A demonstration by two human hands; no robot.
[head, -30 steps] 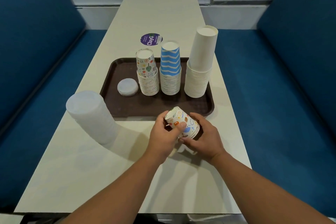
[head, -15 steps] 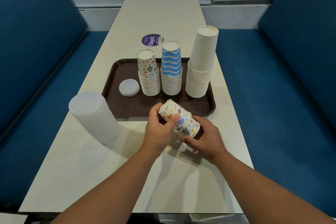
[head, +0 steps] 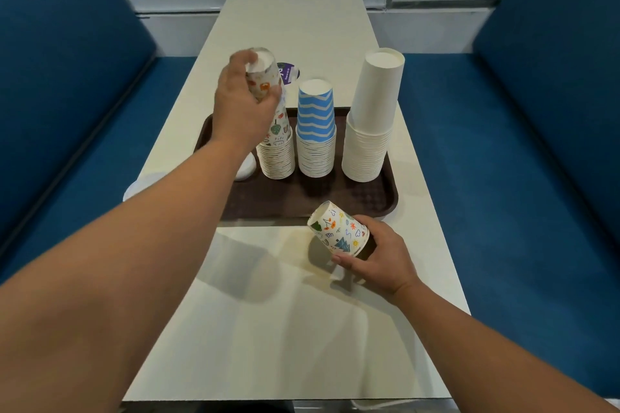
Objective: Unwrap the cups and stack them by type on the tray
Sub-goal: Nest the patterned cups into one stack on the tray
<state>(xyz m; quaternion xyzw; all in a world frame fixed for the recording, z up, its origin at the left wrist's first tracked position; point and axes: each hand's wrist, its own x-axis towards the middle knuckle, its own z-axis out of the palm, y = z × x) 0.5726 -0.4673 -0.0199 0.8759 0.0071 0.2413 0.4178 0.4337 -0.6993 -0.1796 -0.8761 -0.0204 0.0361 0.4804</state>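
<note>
The left hand [head: 242, 111] fingers wrap a cup [head: 263, 75]; drop it straight onto the matching stack [head: 276, 154]. The right hand [head: 382, 256] fingers hold more cups [head: 337, 231].

light: I read it as even, moderately bright, from overhead
shadows: soft, arms and hands cast them on the table [head: 268, 329] toward me
glare: I see a mild sheen on the table near its front edge
blur: left hand [head: 243, 107] and its cup [head: 263, 77] motion-smeared; right hand [head: 379, 258] sharp
distortion: wide-angle, benches [head: 536, 144] bow outward at my frame edges
corners: slightly darker
</note>
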